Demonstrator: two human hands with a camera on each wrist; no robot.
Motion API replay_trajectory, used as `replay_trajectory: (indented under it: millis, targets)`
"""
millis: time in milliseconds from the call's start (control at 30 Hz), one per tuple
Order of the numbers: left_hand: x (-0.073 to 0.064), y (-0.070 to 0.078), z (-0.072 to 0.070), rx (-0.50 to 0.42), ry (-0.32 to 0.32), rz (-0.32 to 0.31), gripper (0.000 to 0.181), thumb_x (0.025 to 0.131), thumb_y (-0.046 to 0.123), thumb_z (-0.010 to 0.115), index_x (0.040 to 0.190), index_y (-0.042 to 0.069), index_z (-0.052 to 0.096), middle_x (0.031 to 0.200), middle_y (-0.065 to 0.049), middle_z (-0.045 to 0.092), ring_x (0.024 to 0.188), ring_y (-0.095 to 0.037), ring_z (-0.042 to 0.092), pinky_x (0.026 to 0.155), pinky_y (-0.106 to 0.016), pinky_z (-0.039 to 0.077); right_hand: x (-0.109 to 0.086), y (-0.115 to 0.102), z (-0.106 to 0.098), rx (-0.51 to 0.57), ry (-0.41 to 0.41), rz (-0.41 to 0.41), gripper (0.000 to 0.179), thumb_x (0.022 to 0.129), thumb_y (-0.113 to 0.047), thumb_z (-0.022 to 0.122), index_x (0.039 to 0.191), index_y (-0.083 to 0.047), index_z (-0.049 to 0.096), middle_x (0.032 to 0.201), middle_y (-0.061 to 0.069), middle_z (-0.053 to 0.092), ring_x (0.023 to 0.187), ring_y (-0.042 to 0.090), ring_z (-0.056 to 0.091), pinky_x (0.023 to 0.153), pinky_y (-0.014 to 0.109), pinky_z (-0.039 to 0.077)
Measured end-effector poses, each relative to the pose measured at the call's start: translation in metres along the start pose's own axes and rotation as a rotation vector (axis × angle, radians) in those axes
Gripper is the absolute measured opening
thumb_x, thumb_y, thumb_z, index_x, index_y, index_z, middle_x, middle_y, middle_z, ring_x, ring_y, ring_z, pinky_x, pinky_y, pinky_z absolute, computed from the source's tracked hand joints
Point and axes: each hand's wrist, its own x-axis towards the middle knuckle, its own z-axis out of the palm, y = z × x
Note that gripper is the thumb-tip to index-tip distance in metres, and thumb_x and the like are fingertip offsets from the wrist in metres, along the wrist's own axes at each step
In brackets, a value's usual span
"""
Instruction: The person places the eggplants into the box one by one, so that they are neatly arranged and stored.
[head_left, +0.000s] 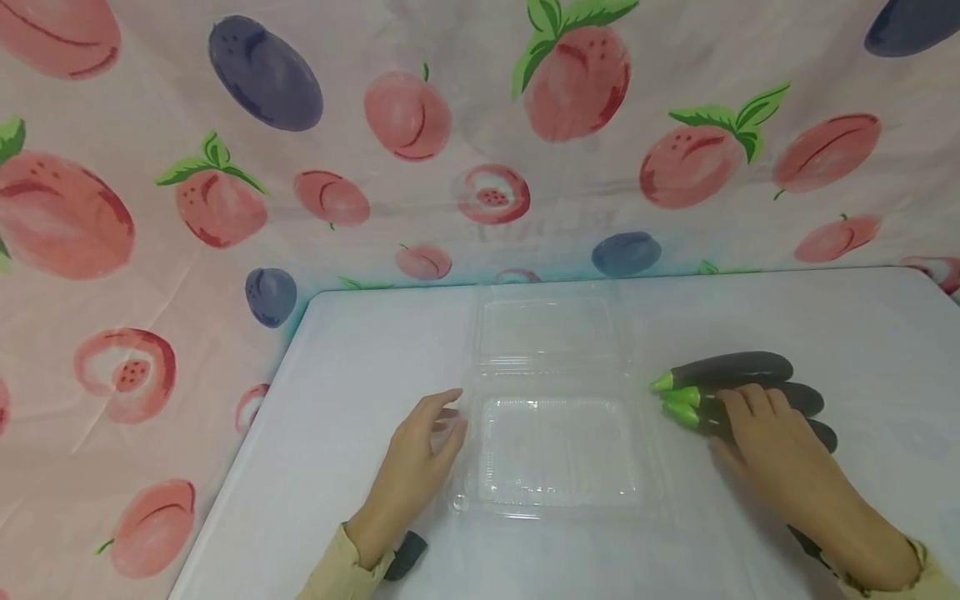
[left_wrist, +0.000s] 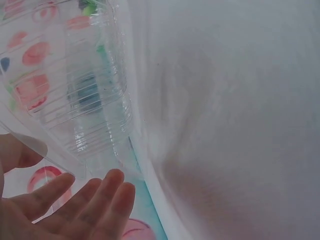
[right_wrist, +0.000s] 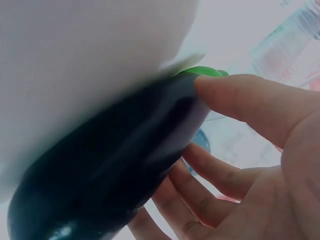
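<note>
Three dark eggplants with green stem ends lie side by side on the right: a far eggplant [head_left: 735, 367], a middle eggplant [head_left: 807, 398] and a near eggplant [head_left: 824, 435]. My right hand [head_left: 787, 462] grips the near one, covering much of it. In the right wrist view, the thumb lies on this eggplant [right_wrist: 110, 150] by its green end, with the fingers along the other side. A clear plastic clamshell box [head_left: 558, 508] lies opened flat, its other half [head_left: 555, 329] toward the back. Beside its left edge my left hand [head_left: 412, 454] has loosely spread fingers and holds nothing.
Everything lies on a white table [head_left: 360, 358] whose back edge meets a fruit-printed cloth [head_left: 450, 50]. That cloth also hangs along the left side. The box stands between the two hands, with the eggplants to its right.
</note>
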Motion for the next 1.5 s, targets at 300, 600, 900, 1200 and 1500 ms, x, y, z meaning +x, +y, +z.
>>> replay_trajectory:
  millis: [300,600,900,1200,1500]
  targets:
    - [0.0011,-0.0039,0.001,-0.055,-0.029,0.018,0.04,0.101,0.021,0.059,0.139,0.012,0.052,0.13,-0.008,0.062,0.109,-0.021,0.067,0.093,-0.036,0.058,-0.0034,0.0044,0.0,-0.012,0.038,-0.058,0.058,0.069,-0.004,0.085,0.113,0.012,0.051,0.104,0.031,0.054,0.094,0.047,0.052,0.076,0.058,0.049]
    - [0.0023,-0.0046,0.0027,-0.119,-0.059,0.018,0.041,0.101,0.018,0.059,0.14,0.011,0.052,0.138,-0.004,0.059,0.11,-0.021,0.067,0.093,-0.035,0.058,-0.003,0.0067,0.001,-0.016,0.039,-0.087,0.052,0.068,-0.002,0.085,0.107,0.009,0.053,0.102,0.029,0.054,0.091,0.045,0.053,0.072,0.055,0.049]
    - [0.0021,-0.0048,0.0038,-0.14,-0.073,0.002,0.042,0.1,0.014,0.06,0.141,0.014,0.052,0.139,-0.002,0.06,0.106,-0.019,0.07,0.091,-0.032,0.059,-0.0022,0.0083,0.003,-0.019,0.054,-0.106,0.051,0.066,-0.002,0.085,0.105,0.008,0.053,0.1,0.027,0.054,0.088,0.043,0.052,0.069,0.054,0.049]
    - [0.0017,-0.0048,0.0041,-0.163,-0.073,0.001,0.042,0.1,0.014,0.06,0.141,0.014,0.051,0.138,-0.001,0.06,0.105,-0.018,0.069,0.091,-0.028,0.058,-0.0001,0.0083,0.0027,-0.014,0.051,-0.092,0.05,0.066,-0.003,0.085,0.104,0.008,0.055,0.098,0.026,0.055,0.088,0.044,0.053,0.07,0.055,0.049]
    - [0.0028,-0.0044,0.0049,-0.17,-0.073,0.005,0.042,0.1,0.012,0.059,0.141,0.012,0.051,0.132,-0.004,0.063,0.104,-0.019,0.069,0.094,-0.03,0.058,0.0005,0.0079,-0.0002,-0.031,0.016,-0.073,0.049,0.068,-0.005,0.085,0.105,0.008,0.055,0.101,0.026,0.055,0.093,0.044,0.052,0.072,0.056,0.049]
